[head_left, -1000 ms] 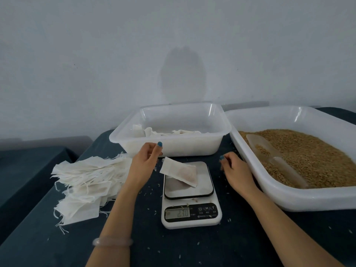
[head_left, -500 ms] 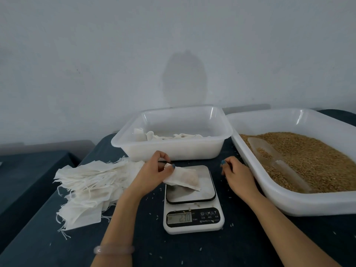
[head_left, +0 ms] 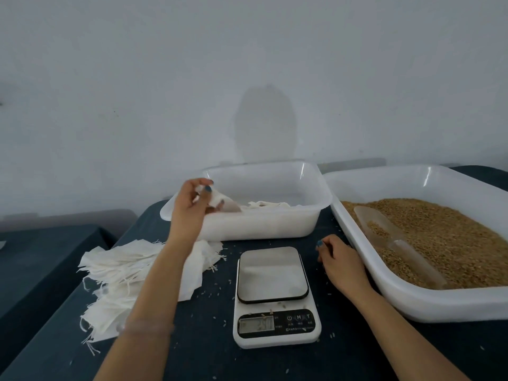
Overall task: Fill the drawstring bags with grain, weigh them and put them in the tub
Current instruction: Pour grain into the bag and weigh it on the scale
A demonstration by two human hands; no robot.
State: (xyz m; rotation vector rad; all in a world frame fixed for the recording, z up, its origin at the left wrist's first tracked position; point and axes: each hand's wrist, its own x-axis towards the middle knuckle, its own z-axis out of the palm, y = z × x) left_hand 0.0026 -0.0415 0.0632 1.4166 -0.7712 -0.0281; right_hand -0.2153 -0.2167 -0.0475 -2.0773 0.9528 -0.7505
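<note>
The left hand holds the filled bag over the near left corner of the tub. Its thumb and fingers pinch the bag's upper edge so the heavy end hangs inside the rim. I judge that this grip lets the bag fall flat onto the bags already lying in the tub once it loosens. The scale stands in the middle of the table, between the person and the tub, so a bag travels only a short way from filling to weighing to storing. Its platform is bare, and the digits on its display are too blurred to read. The right hand rests on the table just beside the tray of grain, fingers loosely curled and holding nothing that I can see. It is probably kept there to be near the scoop, which lies in the grain. The empty bags are heaped at the left, within the left hand's reach. A second ago the filled bag lay on the platform with the left hand just beside it, and half a second ago that hand gripped it there — now the bag is lifted clear and carried to the tub. The right hand has barely shifted.
</note>
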